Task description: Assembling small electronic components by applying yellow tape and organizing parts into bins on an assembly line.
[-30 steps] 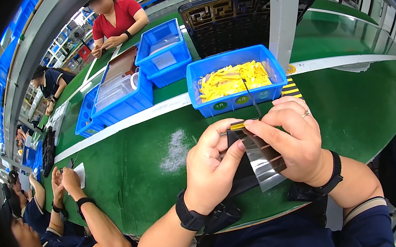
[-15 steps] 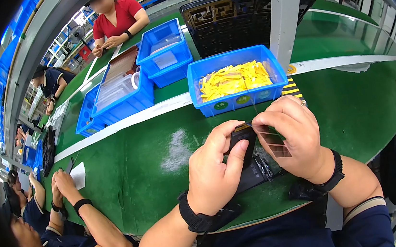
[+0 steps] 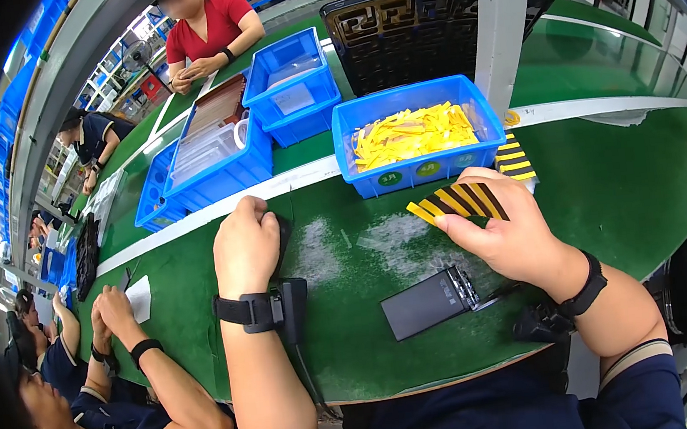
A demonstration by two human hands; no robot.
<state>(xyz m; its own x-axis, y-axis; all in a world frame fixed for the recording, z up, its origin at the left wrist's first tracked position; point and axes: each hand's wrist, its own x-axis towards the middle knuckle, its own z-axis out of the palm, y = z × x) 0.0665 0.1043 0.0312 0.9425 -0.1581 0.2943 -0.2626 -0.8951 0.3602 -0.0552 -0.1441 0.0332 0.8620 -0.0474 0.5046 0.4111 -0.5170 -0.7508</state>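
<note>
My left hand (image 3: 245, 246) is over the left part of the green bench, its fingers closed on a black flat battery (image 3: 285, 244) that is mostly hidden behind the hand. On the right, my right hand (image 3: 516, 226) pinches a small sheet of yellow-and-black striped adhesive strips (image 3: 468, 202), thumb in front. Below the right hand another black flat battery (image 3: 422, 307) lies on the bench, slanted, with a circuit strip along its right end. Both wrists wear black straps with small devices.
A blue bin of yellow strips (image 3: 423, 174) stands beyond my right hand, beside a grey post (image 3: 501, 39). Farther left are more blue bins (image 3: 226, 176). A striped yellow-black pad (image 3: 515, 161) lies by the post. A co-worker's hands (image 3: 111, 310) are at the left.
My left hand has moved left with its battery, away from my right hand. My right hand has turned the strip sheet, showing its yellow stripes. The battery on the bench is now uncovered.
</note>
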